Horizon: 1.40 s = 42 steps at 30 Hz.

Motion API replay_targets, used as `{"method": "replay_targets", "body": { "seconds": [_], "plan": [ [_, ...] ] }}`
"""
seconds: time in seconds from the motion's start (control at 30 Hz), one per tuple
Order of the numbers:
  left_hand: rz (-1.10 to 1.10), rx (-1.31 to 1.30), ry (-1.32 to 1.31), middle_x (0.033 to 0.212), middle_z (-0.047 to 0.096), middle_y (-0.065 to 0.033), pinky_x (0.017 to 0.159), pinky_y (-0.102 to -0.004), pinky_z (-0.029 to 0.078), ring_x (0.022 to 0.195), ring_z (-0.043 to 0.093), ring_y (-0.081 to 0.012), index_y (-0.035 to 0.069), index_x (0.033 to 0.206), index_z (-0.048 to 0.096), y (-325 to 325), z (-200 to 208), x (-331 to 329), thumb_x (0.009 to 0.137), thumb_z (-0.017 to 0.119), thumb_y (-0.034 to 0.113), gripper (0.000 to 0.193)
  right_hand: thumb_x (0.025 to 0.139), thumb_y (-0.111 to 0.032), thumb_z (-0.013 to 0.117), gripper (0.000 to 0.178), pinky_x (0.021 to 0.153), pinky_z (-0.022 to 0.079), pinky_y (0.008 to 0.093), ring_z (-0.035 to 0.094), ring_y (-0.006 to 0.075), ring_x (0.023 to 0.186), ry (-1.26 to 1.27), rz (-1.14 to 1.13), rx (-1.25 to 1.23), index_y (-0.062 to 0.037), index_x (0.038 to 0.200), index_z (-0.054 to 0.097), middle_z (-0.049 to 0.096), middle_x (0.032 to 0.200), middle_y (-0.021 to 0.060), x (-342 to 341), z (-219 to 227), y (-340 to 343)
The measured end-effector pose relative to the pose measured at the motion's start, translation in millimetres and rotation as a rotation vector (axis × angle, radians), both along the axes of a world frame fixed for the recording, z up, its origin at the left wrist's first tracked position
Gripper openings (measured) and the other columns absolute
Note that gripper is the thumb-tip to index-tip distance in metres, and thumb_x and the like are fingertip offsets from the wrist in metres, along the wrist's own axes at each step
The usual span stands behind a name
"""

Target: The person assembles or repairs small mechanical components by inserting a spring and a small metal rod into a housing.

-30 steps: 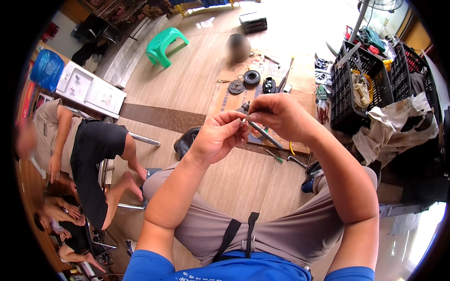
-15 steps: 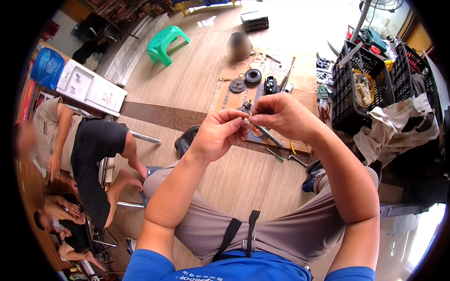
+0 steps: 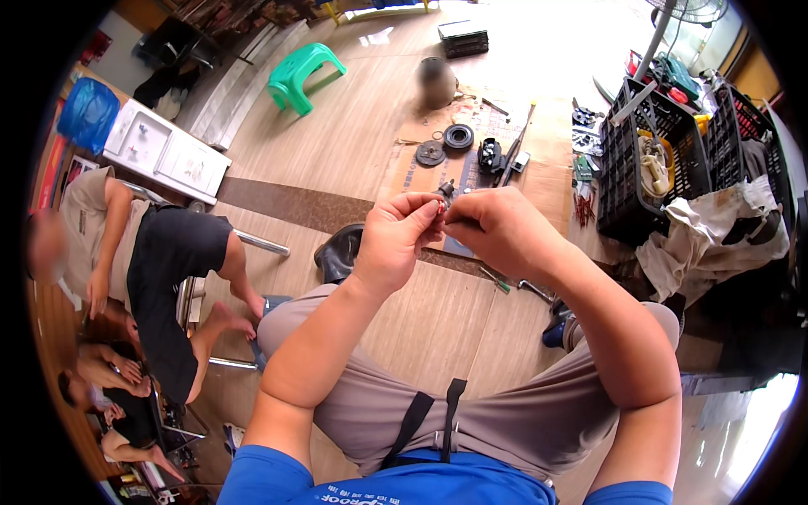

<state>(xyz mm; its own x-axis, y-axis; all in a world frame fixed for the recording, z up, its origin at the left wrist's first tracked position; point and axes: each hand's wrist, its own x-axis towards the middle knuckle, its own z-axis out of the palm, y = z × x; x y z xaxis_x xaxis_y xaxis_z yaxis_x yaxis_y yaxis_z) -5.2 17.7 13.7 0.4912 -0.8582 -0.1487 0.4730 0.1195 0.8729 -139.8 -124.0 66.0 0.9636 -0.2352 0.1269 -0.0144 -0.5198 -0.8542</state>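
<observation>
My left hand point(image 3: 397, 234) and my right hand point(image 3: 501, 229) meet in front of me, above the near part of a cardboard sheet point(image 3: 547, 160). The left thumb and forefinger pinch a tiny reddish piece point(image 3: 441, 206), too small to name. My right fingers are curled in against it, their tips touching or nearly touching the left ones; whatever they hold is hidden. Just beyond my fingertips a dark metal part point(image 3: 447, 187) shows. Farther along the cardboard lie a black ring-shaped part point(image 3: 458, 137), a round grey disc point(image 3: 430, 153) and a black block-like part point(image 3: 490, 156).
Black plastic crates point(image 3: 652, 160) with tools and a draped pale cloth point(image 3: 715, 223) stand at right. A green-handled screwdriver point(image 3: 497, 282) lies near my right knee. A green stool point(image 3: 305, 76) is at far left. Two people sit at left, the nearer in dark shorts point(image 3: 172, 286).
My right hand has turned knuckles-up and shifted slightly toward me, covering the grey rod seen below it. A reddish bit now shows at the left fingertips, where a pale bit showed before.
</observation>
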Motion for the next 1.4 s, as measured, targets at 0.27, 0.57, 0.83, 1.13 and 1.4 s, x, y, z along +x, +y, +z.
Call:
{"method": "replay_targets", "body": {
  "seconds": [0.27, 0.57, 0.83, 1.13, 1.4],
  "plan": [
    [0.047, 0.111, -0.179, 0.093, 0.068, -0.008, 0.072, -0.026, 0.055, 0.078, 0.065, -0.0141, -0.001, 0.107, 0.063, 0.2, 3.2, -6.9, 0.096, 0.058, 0.009, 0.016, 0.086, -0.019, 0.059, 0.02, 0.073, 0.049, 0.0466, 0.063, 0.0383, 0.081, 0.138, -0.036, -0.177, -0.0012, 0.079, 0.064, 0.065, 0.079, 0.0203, -0.9, 11.8, -1.9],
    [0.033, 0.034, 0.123, 0.091, 0.068, -0.0078, 0.07, -0.027, 0.056, 0.076, 0.065, -0.0136, -0.001, 0.105, 0.063, 2.2, 3.7, -7.4, 0.096, 0.059, 0.01, 0.014, 0.086, -0.018, 0.059, 0.019, 0.073, 0.05, 0.0459, 0.063, 0.0382, 0.081, 0.041, 0.027, -0.239, -0.0009, 0.083, 0.065, 0.065, 0.08, 0.0201, -0.6, 4.9, -0.3],
    [0.087, 0.092, -0.003, 0.09, 0.069, -0.0082, 0.068, -0.0264, 0.056, 0.074, 0.066, -0.0138, -0.001, 0.103, 0.063, 2.3, 5.8, -12.7, 0.095, 0.06, 0.01, 0.014, 0.086, -0.017, 0.058, 0.017, 0.075, 0.05, 0.0456, 0.063, 0.0372, 0.082, 0.022, 0.059, -0.239, -0.002, 0.084, 0.066, 0.066, 0.081, 0.0184, -0.6, 4.3, 1.1],
    [0.097, 0.163, -0.126, 0.09, 0.069, -0.0069, 0.069, -0.023, 0.052, 0.075, 0.063, -0.0114, -0.003, 0.104, 0.065, 2.2, 8.2, -15.7, 0.094, 0.062, 0.008, 0.015, 0.085, -0.015, 0.059, 0.016, 0.072, 0.049, 0.0449, 0.063, 0.0378, 0.079, -0.011, 0.064, -0.214, -0.0016, 0.083, 0.066, 0.065, 0.079, 0.019, -0.1, 6.1, 3.2],
    [0.091, 0.193, -0.549, 0.093, 0.069, -0.0051, 0.075, -0.0216, 0.051, 0.081, 0.062, -0.0081, -0.004, 0.106, 0.066, 1.3, 6.5, -30.8, 0.094, 0.061, 0.005, 0.016, 0.084, -0.015, 0.063, 0.017, 0.067, 0.05, 0.0428, 0.063, 0.0388, 0.074, -0.021, -0.044, -0.094, 0.0015, 0.082, 0.065, 0.063, 0.074, 0.0215, 0.0, 1.6, -8.5]
  ]
}}
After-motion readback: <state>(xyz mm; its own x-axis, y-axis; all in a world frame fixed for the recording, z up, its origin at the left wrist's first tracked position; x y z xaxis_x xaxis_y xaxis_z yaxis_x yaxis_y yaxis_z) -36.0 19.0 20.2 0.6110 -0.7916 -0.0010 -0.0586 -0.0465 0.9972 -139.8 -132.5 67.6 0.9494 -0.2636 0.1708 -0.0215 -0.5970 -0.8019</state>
